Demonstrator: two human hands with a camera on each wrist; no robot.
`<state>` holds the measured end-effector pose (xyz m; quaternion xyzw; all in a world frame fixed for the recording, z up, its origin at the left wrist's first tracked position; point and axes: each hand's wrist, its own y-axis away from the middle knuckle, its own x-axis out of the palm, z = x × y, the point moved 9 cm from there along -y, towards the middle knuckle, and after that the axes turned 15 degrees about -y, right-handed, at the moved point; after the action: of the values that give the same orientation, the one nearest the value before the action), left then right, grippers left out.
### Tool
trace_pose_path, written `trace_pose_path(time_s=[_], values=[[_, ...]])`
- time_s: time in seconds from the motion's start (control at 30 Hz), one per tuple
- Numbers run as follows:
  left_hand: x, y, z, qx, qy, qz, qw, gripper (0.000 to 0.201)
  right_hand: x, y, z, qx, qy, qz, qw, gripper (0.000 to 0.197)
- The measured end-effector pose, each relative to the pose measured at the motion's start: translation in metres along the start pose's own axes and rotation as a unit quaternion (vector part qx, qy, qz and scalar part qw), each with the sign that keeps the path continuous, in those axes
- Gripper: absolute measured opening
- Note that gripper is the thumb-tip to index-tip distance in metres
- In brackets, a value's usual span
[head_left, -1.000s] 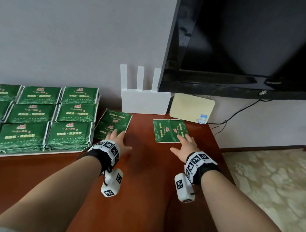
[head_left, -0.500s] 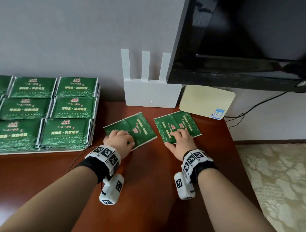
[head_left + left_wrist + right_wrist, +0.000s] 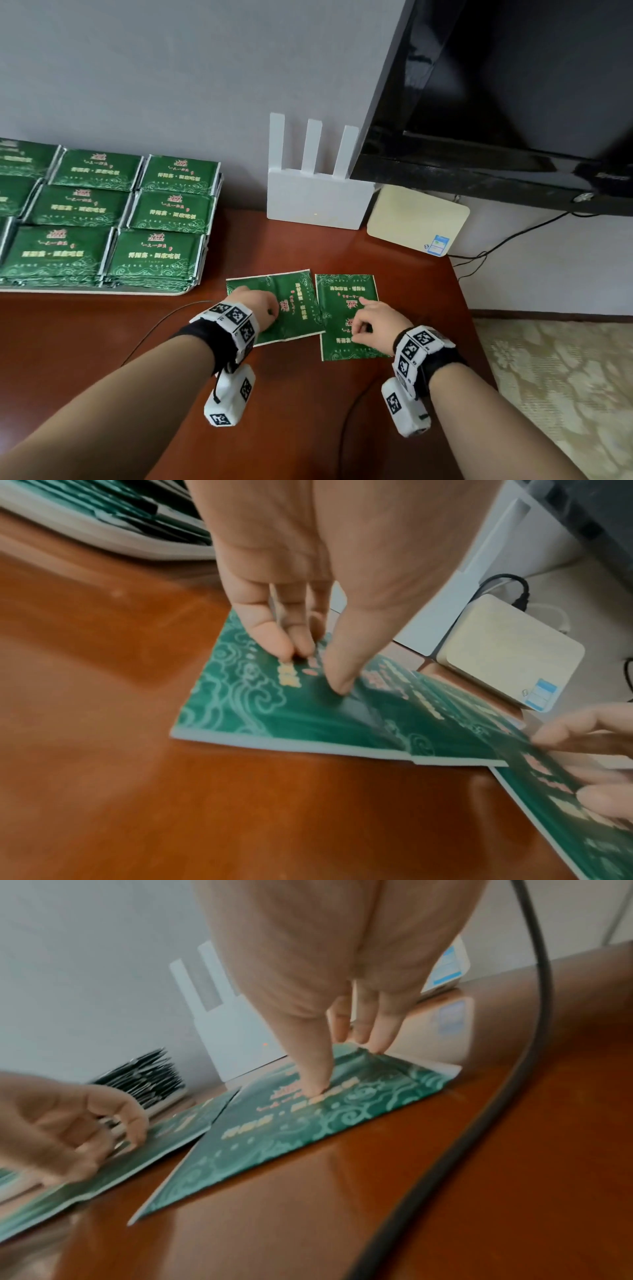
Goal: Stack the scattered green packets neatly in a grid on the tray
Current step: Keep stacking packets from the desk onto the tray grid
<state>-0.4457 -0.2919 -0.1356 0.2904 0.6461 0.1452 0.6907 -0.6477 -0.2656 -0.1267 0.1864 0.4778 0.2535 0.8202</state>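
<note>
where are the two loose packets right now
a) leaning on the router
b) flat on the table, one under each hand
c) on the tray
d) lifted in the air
b: the left hand presses the left packet and the right hand presses the right packet, both flat on the table, beside the tray.

Two loose packets (image 3: 298,305) (image 3: 342,308) lie side by side on the table (image 3: 102,342), right of the tray (image 3: 102,292); router (image 3: 318,202) and box (image 3: 414,219) stand behind them.
</note>
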Motion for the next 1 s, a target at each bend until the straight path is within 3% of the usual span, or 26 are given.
trace_pose_path(time_s=[0.1, 0.2, 0.3, 0.37, 0.5, 0.63, 0.7, 0.77, 0.87, 0.93, 1.0], values=[[-0.001, -0.001, -0.003, 0.0, -0.018, -0.003, 1.0, 0.028, -0.007, 0.008, -0.009, 0.007, -0.045, -0.115, 0.992, 0.01], [0.0, -0.005, 0.014, -0.047, 0.033, -0.024, 0.998, 0.052, -0.015, 0.014, -0.028, 0.08, -0.08, -0.198, 0.974, 0.05], [-0.004, -0.01, 0.024, -0.085, 0.09, -0.027, 0.992, 0.068, -0.019, 0.014, -0.043, 0.164, -0.125, -0.203, 0.957, 0.077], [-0.008, -0.013, 0.027, -0.104, 0.099, -0.024, 0.989, 0.072, -0.017, 0.009, -0.048, 0.194, -0.133, -0.172, 0.957, 0.079], [-0.013, -0.015, 0.031, -0.126, 0.096, 0.004, 0.987, 0.072, -0.017, 0.003, -0.054, 0.222, -0.18, -0.129, 0.95, 0.062], [-0.025, -0.017, 0.039, -0.11, 0.06, 0.005, 0.992, 0.032, -0.024, 0.0, -0.044, 0.193, -0.217, -0.092, 0.952, 0.013], [-0.024, -0.016, 0.043, -0.112, 0.072, 0.008, 0.991, 0.029, -0.025, -0.001, -0.045, 0.187, -0.273, -0.093, 0.939, 0.019], [-0.024, -0.015, 0.048, -0.12, 0.142, -0.003, 0.983, 0.024, -0.03, 0.0, -0.049, 0.185, -0.337, -0.128, 0.914, 0.002], [-0.023, -0.013, 0.054, -0.113, 0.21, -0.022, 0.971, 0.016, -0.04, 0.002, -0.058, 0.157, -0.403, -0.184, 0.882, 0.054], [-0.015, -0.011, 0.051, -0.101, 0.193, -0.006, 0.976, 0.036, -0.042, 0.006, -0.053, 0.12, -0.365, -0.165, 0.908, 0.077], [-0.003, -0.008, 0.04, -0.093, 0.149, 0.012, 0.984, 0.066, -0.036, 0.009, -0.048, 0.1, -0.299, -0.135, 0.939, 0.085]])
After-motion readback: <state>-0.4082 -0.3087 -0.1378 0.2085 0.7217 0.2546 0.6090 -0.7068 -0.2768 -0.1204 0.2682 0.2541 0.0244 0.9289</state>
